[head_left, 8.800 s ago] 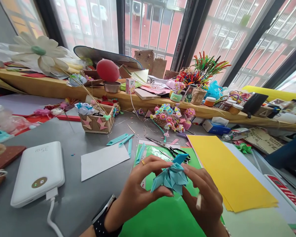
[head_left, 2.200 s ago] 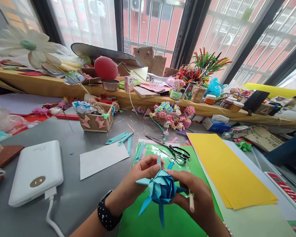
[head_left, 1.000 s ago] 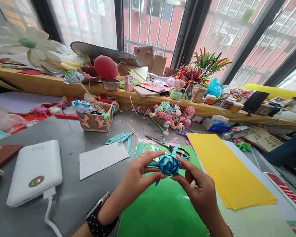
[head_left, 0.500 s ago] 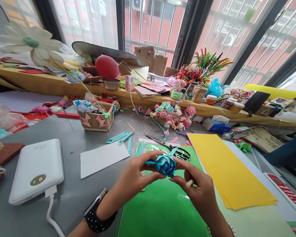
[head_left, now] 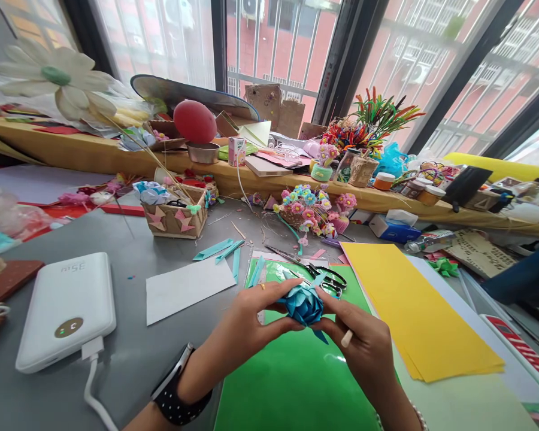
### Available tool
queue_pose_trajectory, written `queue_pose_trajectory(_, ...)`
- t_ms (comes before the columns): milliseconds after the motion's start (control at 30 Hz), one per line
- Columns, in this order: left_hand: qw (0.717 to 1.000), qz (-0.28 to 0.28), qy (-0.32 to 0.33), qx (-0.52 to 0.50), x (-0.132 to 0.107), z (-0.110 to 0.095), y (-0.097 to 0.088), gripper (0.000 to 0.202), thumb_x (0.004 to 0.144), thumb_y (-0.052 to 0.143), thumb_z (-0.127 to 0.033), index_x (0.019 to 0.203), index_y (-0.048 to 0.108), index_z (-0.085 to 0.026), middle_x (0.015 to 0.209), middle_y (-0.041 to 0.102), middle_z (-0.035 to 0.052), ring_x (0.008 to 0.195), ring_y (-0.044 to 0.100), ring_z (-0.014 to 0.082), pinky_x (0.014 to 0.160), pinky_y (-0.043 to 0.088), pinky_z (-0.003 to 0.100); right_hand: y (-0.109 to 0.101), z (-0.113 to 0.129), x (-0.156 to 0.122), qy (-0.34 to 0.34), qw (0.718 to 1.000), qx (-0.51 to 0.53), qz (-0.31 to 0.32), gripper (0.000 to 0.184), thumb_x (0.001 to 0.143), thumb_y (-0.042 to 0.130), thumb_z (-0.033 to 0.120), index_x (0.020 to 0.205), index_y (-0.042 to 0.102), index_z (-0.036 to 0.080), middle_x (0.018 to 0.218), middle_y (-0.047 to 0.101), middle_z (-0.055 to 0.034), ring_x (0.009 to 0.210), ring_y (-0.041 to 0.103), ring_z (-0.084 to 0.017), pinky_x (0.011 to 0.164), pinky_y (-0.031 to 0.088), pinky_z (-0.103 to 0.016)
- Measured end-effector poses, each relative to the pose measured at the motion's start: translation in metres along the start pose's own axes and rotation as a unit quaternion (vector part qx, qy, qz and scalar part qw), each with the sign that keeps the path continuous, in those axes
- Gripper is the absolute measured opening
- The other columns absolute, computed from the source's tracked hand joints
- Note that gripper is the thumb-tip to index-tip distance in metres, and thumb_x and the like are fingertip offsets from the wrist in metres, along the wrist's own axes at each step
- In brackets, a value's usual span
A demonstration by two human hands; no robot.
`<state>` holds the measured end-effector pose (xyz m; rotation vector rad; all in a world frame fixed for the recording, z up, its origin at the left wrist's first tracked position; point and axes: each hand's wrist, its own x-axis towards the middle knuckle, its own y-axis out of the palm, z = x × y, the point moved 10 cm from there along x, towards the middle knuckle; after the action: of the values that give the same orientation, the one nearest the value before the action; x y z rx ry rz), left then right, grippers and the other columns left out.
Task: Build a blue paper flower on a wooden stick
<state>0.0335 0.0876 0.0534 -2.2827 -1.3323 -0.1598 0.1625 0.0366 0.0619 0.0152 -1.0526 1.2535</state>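
A blue folded paper flower (head_left: 304, 304) is held between both hands above a green sheet (head_left: 296, 383). My left hand (head_left: 260, 314) pinches its left side, thumb below and fingers above. From the right, my right hand (head_left: 362, 329) grips the flower with thumb and forefinger. A thin pale stick (head_left: 347, 339) pokes out of the curled fingers of that hand; most of it is hidden. Behind the flower lie black-handled scissors (head_left: 330, 278), partly covered. Folded light-blue paper strips (head_left: 213, 249) rest beyond my left hand, near a white paper card (head_left: 191, 293).
At left stands a white power bank (head_left: 67, 311) with a cable. Yellow paper sheets (head_left: 422, 317) lie to the right. Farther back are a cardboard box (head_left: 175, 218), a bunch of fuzzy flowers (head_left: 312, 209) and a tissue box (head_left: 394, 227). A cluttered ledge (head_left: 260, 179) runs below the windows.
The paper flower has turned a little in my fingers and shifted slightly right; a blue point now shows at its lower right. Both hands keep hold of it.
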Motion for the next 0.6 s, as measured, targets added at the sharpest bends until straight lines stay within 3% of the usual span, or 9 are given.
queue_pose_trajectory(333,0.997,0.003,0.04,0.072,-0.003,-0.004,0.002,0.046,0.074,0.064,-0.034,0.119,0.055,-0.028,0.099,0.069,0.0039,0.087,0.064,0.0221,0.079,0.049,0.031,-0.002,0.01,0.002,-0.032,0.999,-0.022,0.003,0.034,0.082,0.057,0.029,0.116,0.058,0.028,0.073,0.07,-0.0014,0.056,0.062,-0.012,0.05,0.049,-0.02)
queue_pose_trajectory(600,0.996,0.012,0.041,0.079,-0.003,-0.005,0.005,0.043,0.076,0.062,-0.032,0.118,0.055,-0.028,0.099,0.068,0.004,0.089,0.061,0.0221,0.077,0.048,0.028,-0.003,0.013,0.004,-0.038,0.999,-0.015,-0.002,0.032,0.083,0.057,0.029,0.114,0.06,0.027,0.067,0.066,0.0,0.051,0.057,-0.01,0.047,0.047,-0.018)
